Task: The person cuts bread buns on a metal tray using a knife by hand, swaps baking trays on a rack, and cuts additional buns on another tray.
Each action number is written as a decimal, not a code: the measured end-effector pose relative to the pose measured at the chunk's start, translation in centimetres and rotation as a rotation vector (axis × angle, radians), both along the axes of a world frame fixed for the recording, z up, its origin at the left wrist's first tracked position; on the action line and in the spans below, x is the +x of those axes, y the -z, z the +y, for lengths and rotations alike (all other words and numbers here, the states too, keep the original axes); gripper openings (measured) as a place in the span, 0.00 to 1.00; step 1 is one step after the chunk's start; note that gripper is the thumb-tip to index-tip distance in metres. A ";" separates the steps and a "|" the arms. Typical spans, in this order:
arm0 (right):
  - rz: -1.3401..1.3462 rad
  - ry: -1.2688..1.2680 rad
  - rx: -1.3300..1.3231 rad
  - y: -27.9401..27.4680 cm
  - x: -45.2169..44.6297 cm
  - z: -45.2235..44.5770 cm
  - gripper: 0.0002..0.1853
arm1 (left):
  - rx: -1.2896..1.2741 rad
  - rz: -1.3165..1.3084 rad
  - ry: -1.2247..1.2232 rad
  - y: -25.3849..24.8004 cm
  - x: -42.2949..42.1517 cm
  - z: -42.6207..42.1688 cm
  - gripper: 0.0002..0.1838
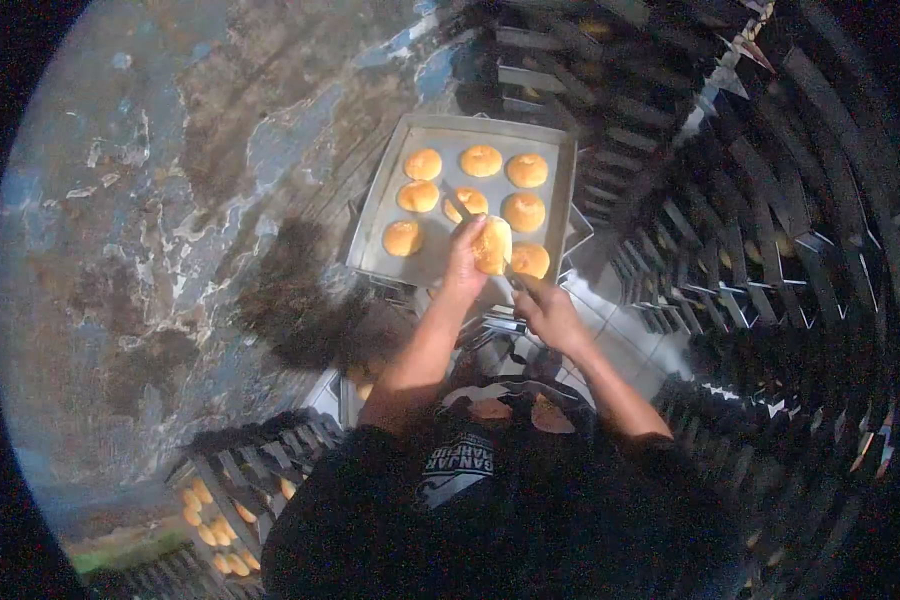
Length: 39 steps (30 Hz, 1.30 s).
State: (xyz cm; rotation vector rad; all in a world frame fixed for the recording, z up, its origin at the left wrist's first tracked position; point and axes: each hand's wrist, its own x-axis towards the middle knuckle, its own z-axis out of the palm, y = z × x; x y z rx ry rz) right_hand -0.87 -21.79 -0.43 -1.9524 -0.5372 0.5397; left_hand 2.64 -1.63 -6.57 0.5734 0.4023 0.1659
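Observation:
My left hand (pixel 466 255) is closed around a golden round bun (pixel 492 246), held up over the near side of a metal baking tray (pixel 440 262). In my right hand (pixel 552 318) is the handle of a knife (pixel 520 278), pointed up and left toward the bun. A dark narrow strip beyond the bun looks like the blade's far end; whether the blade cuts into the bun or lies behind it, I cannot tell. Several more golden buns (pixel 481 161) lie spaced out on the tray, one partly covered by the held bun.
Dark metal racks (pixel 750 270) with many shelves fill the right side. At the lower left, another rack (pixel 270 470) stands near more buns (pixel 215 530). A worn wall with peeling paint (pixel 200 200) takes up the left. Pale floor tiles (pixel 615 335) show beyond my right hand.

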 end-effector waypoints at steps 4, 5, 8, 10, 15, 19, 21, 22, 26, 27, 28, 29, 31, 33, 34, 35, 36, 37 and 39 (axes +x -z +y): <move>0.054 -0.002 -0.021 -1.8 -1.8 -2.6 0.21 | 0.007 0.122 0.040 -2.5 -0.3 3.3 0.19; 0.034 -0.019 -0.010 -1.3 -2.5 -3.8 0.22 | 0.053 0.073 0.011 -4.2 -0.9 3.2 0.23; 0.047 0.014 0.023 -0.1 -3.7 -4.0 0.21 | 0.074 0.070 -0.052 -3.0 -1.2 2.6 0.19; 0.038 0.034 0.056 0.9 -2.4 -1.0 0.21 | 0.084 0.065 -0.122 -1.5 -0.4 0.6 0.21; 0.132 0.033 0.008 -0.9 -1.8 0.1 0.20 | -0.040 -0.049 -0.122 -1.1 -0.1 1.9 0.24; 0.057 0.015 0.001 0.9 -3.3 -2.2 0.21 | -0.012 0.034 -0.109 -1.7 -0.7 2.4 0.31; 0.105 0.022 0.055 0.7 -2.6 -0.1 0.21 | -0.029 0.055 -0.105 -2.4 -0.8 0.5 0.33; 0.153 0.023 0.112 0.8 -2.0 0.6 0.22 | -0.024 0.132 -0.124 -2.9 -1.0 -0.6 0.36; 0.075 -0.041 0.094 3.6 -0.9 1.4 0.23 | 0.006 0.185 -0.084 1.1 -0.3 1.6 0.43; 0.134 -0.068 0.075 1.8 -1.4 0.1 0.23 | 0.004 0.183 -0.083 1.6 -0.1 2.6 0.43; 0.146 -0.054 0.047 2.2 -2.2 -1.4 0.19 | 0.017 0.235 -0.096 2.2 0.1 3.6 0.43; 0.160 -0.042 0.016 2.7 -3.0 -3.1 0.16 | 0.027 0.288 -0.110 2.9 0.2 4.4 0.43; 0.418 -0.004 -0.076 0.1 -4.4 -6.8 0.14 | 0.120 0.338 -0.159 5.8 0.1 5.7 0.42; 0.492 0.085 -0.025 1.4 -5.9 -10.4 0.12 | 0.217 0.376 -0.206 6.4 0.0 6.5 0.41; 0.492 0.083 -0.032 2.1 -6.6 -12.0 0.12 | 0.610 0.498 -0.178 6.2 -0.6 6.7 0.35; 0.540 0.152 -0.024 2.8 -7.2 -13.4 0.13 | 1.004 0.613 -0.142 6.0 -1.2 7.1 0.31; 0.583 0.222 -0.015 2.4 -7.2 -13.5 0.15 | 0.998 0.614 -0.144 5.6 -1.4 8.0 0.31; 0.600 0.296 -0.018 2.0 -7.5 -13.4 0.17 | 1.197 0.564 -0.113 5.1 -1.7 9.4 0.29; 0.613 0.347 -0.008 2.3 -7.6 -12.9 0.16 | 1.390 0.514 -0.080 5.8 -2.0 12.7 0.28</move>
